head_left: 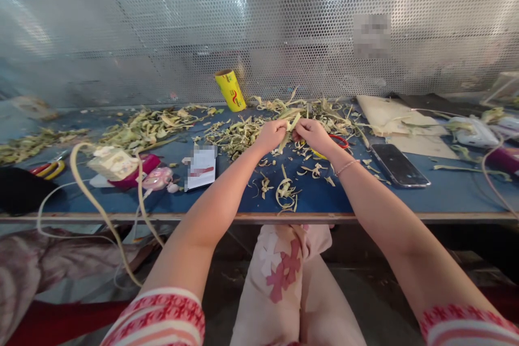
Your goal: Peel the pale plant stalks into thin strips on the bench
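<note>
Left edge: a black object (24, 190) lies on the blue tabletop (251, 200), just beside scissors with red and yellow handles (51, 167).
Beige cord: it loops over the table's front edge near a pale power adapter (114, 162), which sits against a magenta item (140, 171).
Leaf pile: dry, pale green strips (146, 127) lie heaped behind the adapter.
Lit phone: a phone (201, 167) lies face up left of the person's forearms.
Yellow tube: a printed cardboard roll (231, 91) stands tilted near the perforated metal panel (263, 27).
Left hand: the left hand (272, 136) has its fingers curled, pinching a pale green leaf strip (290, 128).
Leaf strip: it is between the two hands, above the loose scraps (286, 189).
Right hand: the right hand (311, 135) pinches the same strip, close beside the left; a bracelet (346, 166) circles its wrist.
Red handle: a red loop (339, 141) shows behind that wrist.
Brown sheets: flat sheets (395, 116) lie behind a dark-screened phone (400, 165).
Right edge: a white device (472, 131) lies near another magenta item (503, 161).
</note>
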Demonstrator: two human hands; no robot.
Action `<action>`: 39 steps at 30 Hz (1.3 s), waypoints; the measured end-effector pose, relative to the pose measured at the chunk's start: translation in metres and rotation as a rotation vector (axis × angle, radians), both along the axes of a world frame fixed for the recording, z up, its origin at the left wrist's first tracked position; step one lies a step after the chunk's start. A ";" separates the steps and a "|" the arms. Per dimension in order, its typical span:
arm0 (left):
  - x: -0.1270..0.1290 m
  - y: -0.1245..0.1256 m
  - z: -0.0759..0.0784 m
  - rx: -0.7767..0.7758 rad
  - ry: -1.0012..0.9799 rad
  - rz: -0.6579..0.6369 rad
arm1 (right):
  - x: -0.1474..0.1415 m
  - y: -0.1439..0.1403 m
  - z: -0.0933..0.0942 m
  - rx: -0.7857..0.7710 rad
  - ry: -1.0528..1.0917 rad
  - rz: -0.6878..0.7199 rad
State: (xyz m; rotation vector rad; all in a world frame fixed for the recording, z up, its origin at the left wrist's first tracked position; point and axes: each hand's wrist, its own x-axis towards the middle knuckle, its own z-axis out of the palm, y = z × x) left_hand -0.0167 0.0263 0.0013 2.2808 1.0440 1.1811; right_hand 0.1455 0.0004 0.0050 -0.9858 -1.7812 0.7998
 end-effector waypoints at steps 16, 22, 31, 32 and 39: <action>0.003 -0.010 0.007 0.071 0.091 -0.104 | 0.004 0.003 0.002 0.249 -0.366 -0.186; 0.009 -0.011 0.004 -0.002 0.057 -0.096 | 0.004 0.005 0.001 0.390 -0.459 -0.211; 0.001 -0.005 0.003 -0.114 -0.073 0.056 | 0.007 -0.002 0.004 0.423 -0.275 -0.214; 0.001 -0.004 0.002 -0.166 -0.109 0.057 | 0.007 -0.002 0.004 0.434 -0.263 -0.198; 0.011 0.002 0.000 -0.468 -0.499 -0.033 | 0.002 -0.003 0.002 0.347 -0.182 -0.189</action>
